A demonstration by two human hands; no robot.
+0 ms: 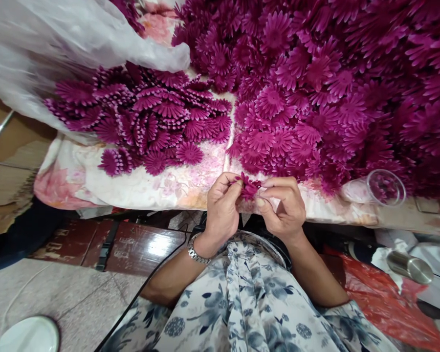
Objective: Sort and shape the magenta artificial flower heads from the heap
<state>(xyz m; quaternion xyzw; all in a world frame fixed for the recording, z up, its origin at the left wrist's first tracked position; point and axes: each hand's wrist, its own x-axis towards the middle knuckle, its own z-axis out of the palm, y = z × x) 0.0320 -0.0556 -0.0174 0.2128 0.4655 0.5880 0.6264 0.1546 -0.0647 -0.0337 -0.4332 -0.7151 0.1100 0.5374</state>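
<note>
My left hand (pixel 222 208) and my right hand (pixel 283 208) meet at the near edge of a table, both pinched on one magenta fabric flower (pixel 248 187) held between their fingertips. A metal watch sits on my left wrist. Just beyond my hands, loose magenta flower pieces (pixel 157 120) lie spread on a floral cloth (pixel 146 186). A much bigger heap of the same flowers (pixel 315 83) covers the right half of the table.
A clear plastic bag (pixel 51 44) lies at the upper left over the flowers. A clear plastic cup (pixel 383 188) lies on its side at the right edge. A steel cylinder (pixel 408 266) rests on red plastic below it. A white dish (pixel 25 335) sits on the floor.
</note>
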